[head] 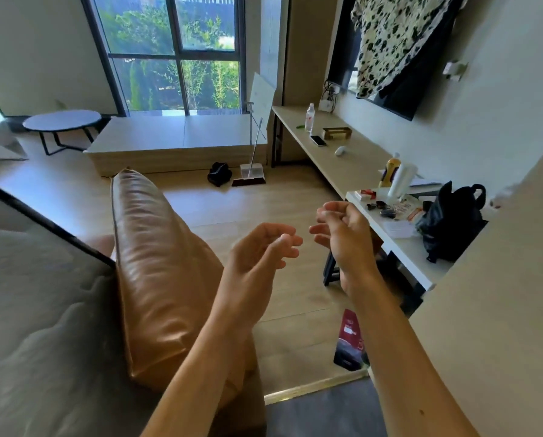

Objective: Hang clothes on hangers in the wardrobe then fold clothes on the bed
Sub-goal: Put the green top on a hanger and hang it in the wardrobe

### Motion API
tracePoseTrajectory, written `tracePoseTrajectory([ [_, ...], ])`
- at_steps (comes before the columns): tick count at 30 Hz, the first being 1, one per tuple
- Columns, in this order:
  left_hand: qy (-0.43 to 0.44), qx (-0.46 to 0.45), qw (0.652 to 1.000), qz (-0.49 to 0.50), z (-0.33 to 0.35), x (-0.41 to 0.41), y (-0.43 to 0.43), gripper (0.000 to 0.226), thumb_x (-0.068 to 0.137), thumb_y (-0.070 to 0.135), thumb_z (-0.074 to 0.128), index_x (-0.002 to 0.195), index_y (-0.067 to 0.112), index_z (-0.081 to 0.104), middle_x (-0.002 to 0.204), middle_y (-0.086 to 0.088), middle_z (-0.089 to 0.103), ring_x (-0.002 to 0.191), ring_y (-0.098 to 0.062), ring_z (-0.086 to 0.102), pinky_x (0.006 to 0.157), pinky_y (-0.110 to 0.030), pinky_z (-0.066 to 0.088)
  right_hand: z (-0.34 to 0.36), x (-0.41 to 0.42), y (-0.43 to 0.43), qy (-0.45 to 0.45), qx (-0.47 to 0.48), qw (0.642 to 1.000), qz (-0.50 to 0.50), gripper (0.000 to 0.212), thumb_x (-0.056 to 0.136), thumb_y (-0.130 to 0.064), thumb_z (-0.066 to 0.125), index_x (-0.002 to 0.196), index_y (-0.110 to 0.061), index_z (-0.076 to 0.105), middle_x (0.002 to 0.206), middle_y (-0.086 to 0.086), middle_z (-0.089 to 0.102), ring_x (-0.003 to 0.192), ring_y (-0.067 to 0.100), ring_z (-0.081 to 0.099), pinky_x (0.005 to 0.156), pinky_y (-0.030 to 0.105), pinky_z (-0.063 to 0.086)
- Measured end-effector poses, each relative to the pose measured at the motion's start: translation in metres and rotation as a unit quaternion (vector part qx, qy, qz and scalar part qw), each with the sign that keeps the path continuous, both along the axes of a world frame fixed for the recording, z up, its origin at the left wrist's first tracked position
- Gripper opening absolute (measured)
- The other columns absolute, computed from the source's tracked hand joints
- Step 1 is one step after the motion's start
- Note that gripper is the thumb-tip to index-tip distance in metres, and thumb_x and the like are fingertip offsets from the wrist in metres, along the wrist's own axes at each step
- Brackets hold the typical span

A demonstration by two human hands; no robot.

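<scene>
1. Broadly, the bed (37,310) fills the left of the frame, its quilted cover bare of any clothes in the part shown, with a tan leather cushion (150,272) propped against its edge at centre.
2. The patterned garment (399,36) hangs at the upper right over a dark one (418,80); no hanger or wardrobe rail can be made out, so whether it counts as hung is unclear.
3. The long shelf (336,162) along the right wall carries a bottle, a phone and a black backpack (453,222); none of it belongs to the task.
4. The left hand (257,257) at centre is loosely curled and empty.
5. The right hand (342,231), just beside it, is likewise half-curled and grips nothing.
6. As a judgement: with both hands free and no folded clothes in sight, the folding appears not yet begun.
</scene>
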State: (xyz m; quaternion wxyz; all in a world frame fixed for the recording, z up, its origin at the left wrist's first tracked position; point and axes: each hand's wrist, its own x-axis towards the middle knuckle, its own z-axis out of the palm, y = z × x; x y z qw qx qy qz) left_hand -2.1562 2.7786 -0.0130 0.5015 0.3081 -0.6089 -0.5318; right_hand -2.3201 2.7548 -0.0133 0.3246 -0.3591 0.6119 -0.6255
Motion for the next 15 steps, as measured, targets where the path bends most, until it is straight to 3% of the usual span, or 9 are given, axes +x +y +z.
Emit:
tracePoseTrajectory([
  [5, 0.032, -0.014, 0.999, -0.02, -0.005, -0.018, -0.055, 0.035, 0.084, 0.043, 0.06, 0.102, 0.014, 0.068, 0.098, -0.008, 0.074, 0.093, -0.026, 0.071, 0.079, -0.029, 0.056, -0.016, -0.003, -0.054, -0.03, 0.026, 0.999, -0.025, 0.011, 0.099, -0.023, 0.059, 0.109, -0.017, 0.06, 0.1, 0.005, 0.068, 0.091, 0.023, 0.071, 0.086, 0.038, 0.059],
  [10, 0.042, -0.002, 0.999, -0.02, -0.012, -0.028, -0.107, 0.038, 0.087, 0.042, 0.058, 0.105, 0.01, 0.067, 0.098, -0.009, 0.074, 0.091, -0.028, 0.071, 0.079, -0.031, 0.057, -0.025, -0.01, -0.099, -0.033, 0.041, 0.998, -0.036, 0.012, 0.1, -0.022, 0.058, 0.109, -0.015, 0.059, 0.102, 0.007, 0.068, 0.091, 0.022, 0.07, 0.079, 0.031, 0.058],
  [15, 0.066, 0.014, 0.998, -0.014, -0.02, -0.036, -0.15, 0.043, 0.086, 0.042, 0.06, 0.106, 0.004, 0.067, 0.097, -0.01, 0.074, 0.091, -0.026, 0.071, 0.077, -0.025, 0.055, -0.031, -0.024, -0.144, -0.032, 0.044, 0.998, -0.036, 0.008, 0.099, -0.022, 0.058, 0.105, -0.016, 0.06, 0.097, 0.006, 0.068, 0.09, 0.025, 0.07, 0.084, 0.037, 0.058],
])
